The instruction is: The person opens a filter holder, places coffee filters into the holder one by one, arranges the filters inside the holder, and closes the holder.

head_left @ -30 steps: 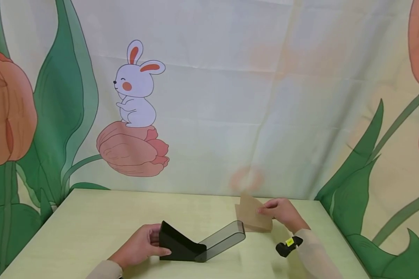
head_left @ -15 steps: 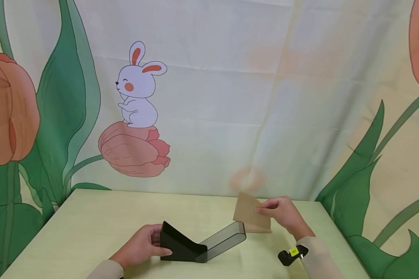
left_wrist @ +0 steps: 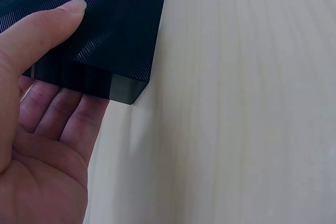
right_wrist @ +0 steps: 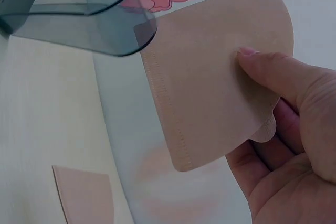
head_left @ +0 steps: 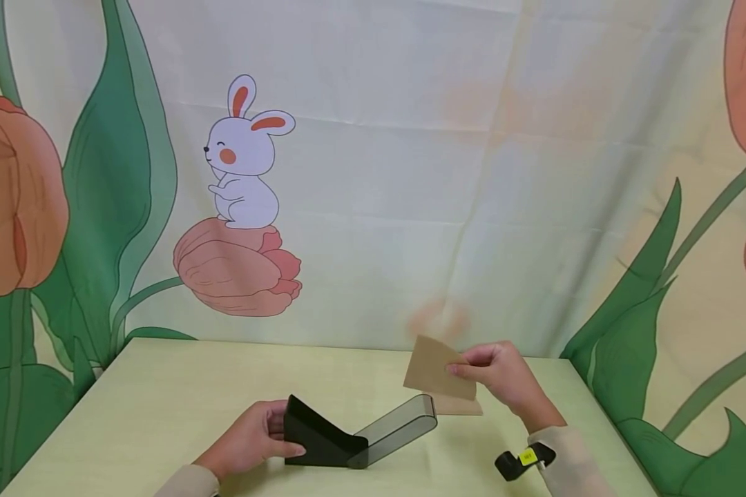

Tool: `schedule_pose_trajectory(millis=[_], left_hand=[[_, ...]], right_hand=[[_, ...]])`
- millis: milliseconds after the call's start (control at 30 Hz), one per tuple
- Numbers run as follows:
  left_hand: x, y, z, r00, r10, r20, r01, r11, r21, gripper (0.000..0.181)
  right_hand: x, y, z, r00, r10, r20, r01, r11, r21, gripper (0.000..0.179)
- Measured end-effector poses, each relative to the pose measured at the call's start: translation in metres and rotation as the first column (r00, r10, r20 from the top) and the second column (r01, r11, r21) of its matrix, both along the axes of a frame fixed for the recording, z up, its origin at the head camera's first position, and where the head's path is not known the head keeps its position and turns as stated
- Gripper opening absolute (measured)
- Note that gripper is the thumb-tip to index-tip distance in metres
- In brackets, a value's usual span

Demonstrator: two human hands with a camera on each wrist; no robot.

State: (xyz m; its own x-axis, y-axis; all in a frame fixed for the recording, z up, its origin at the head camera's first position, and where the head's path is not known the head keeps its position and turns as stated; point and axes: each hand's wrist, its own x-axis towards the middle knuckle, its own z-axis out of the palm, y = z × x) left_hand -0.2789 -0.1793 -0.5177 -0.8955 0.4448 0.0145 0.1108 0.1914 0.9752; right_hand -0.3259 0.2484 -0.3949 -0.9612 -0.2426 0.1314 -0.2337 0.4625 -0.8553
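Observation:
My left hand (head_left: 249,436) grips the black box of a coffee filter holder (head_left: 320,440), thumb on the near side and fingers behind. The box (left_wrist: 121,30) has a finely ribbed face in the left wrist view. Its smoky see-through lid (head_left: 400,426) is swung open to the right. My right hand (head_left: 505,378) pinches a brown paper coffee filter (head_left: 434,369) behind and above the lid's end. A crimped seam shows along one edge of this filter (right_wrist: 205,82). More filter paper (head_left: 461,406) lies flat on the table below it.
The pale wooden table (head_left: 180,386) ends at a hanging cloth (head_left: 373,172) printed with tulips and a rabbit. A black strap with a yellow label (head_left: 525,459) sits at my right wrist.
My right hand has lifted the coffee filter up and a little left, apart from the filter paper below. My left hand and the filter holder have stayed put.

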Motion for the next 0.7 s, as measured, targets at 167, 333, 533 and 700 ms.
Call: schedule_pose_trajectory(millis=[167,333,533,700], left_hand=[[0.001,-0.001,0.000,1.000,-0.009,-0.003,0.009,1.000,0.007,0.052],[0.001,0.000,0.001,1.000,-0.006,-0.002,0.006,1.000,0.007,0.052],[0.001,0.000,0.001,1.000,-0.003,0.000,0.003,1.000,0.003,0.052],[0.001,0.000,0.001,1.000,0.002,-0.001,-0.002,1.000,-0.006,0.052]], right_hand=[[0.007,-0.008,0.012,0.999,0.025,-0.039,-0.026,1.000,-0.010,0.023],[0.016,-0.019,0.024,0.997,0.046,-0.064,-0.048,0.998,-0.027,0.021],[0.024,-0.034,0.034,0.994,0.088,-0.068,-0.093,0.992,-0.086,0.023],[0.028,-0.047,0.035,0.990,0.116,-0.077,-0.124,0.986,-0.113,0.024]])
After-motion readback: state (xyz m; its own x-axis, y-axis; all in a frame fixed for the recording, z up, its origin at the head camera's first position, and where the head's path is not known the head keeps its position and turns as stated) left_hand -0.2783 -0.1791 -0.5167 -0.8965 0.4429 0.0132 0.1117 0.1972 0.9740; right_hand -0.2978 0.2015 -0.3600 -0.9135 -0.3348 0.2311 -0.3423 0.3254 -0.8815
